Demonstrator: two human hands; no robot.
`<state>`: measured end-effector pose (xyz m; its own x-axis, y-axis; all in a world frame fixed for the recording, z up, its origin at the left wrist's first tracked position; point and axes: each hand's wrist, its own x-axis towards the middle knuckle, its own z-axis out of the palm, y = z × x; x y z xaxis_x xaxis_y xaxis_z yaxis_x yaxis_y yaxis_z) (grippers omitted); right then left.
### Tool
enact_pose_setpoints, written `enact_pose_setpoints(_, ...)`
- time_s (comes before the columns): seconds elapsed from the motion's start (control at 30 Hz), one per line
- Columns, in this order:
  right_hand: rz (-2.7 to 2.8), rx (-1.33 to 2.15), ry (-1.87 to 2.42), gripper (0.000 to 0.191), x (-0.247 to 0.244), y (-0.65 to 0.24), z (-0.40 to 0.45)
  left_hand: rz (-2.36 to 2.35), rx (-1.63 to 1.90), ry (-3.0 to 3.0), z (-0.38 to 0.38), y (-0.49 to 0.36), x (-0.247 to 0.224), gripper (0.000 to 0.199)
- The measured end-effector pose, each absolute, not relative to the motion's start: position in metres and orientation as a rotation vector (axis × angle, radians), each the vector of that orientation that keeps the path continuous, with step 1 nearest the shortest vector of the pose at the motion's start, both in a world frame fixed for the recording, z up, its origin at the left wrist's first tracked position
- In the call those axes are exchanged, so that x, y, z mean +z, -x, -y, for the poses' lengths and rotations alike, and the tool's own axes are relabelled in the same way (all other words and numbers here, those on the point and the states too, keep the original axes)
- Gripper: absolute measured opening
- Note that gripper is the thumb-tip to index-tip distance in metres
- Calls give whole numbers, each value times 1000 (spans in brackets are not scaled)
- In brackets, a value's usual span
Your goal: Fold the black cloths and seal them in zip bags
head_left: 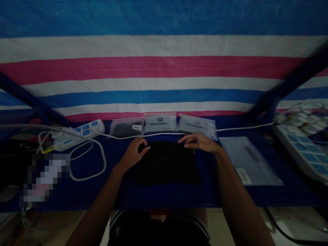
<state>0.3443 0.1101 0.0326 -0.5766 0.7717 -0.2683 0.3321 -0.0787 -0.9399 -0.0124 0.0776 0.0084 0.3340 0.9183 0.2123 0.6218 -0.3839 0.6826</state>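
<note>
Black cloth [167,164] lies flat in the middle of the blue table [246,196], directly in front of the person, so dark that its folds and edges are hard to make out. The left hand [133,153] sits at the cloth's upper left edge, its fingers [140,145] loosely curled against it; from here I cannot tell whether they pinch the fabric or merely rest there. The right hand [198,142] reaches to the upper right corner, relaxed and slightly spread, fingertips at the edge, gripping nothing I can see.

Just beyond the cloth, three zip bags lie side by side. The left bag [126,127] holds something dark, while the middle bag [160,123] and right bag [196,126] carry a ROCKBROS logo. A white cable [153,135] runs along the table between these bags and the hands. A flat clear bag [248,160] with a white label lies to the right of the right hand. On the left stands a power strip [87,130] with blue switches, and its cord [87,176] loops across the table. A second power strip [304,157] sits at the right edge, crowded with white plugs. A striped tarp [164,68] hangs behind everything.
</note>
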Motion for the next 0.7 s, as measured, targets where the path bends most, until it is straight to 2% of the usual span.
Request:
enact_pose_setpoints(0.17,1858,1690,1257,36,27,-346,-113,-1333,939,-1889,-75,12,4,19)
enact_pose_setpoints(0.37,1836,1501,1268,35,21,-345,-115,-1457,995,-1884,-77,12,2,25)
enact_pose_setpoints(0.7,1897,1216,1436,32,10,-340,-114,-1394,1118,-1867,-80,12,-6,10)
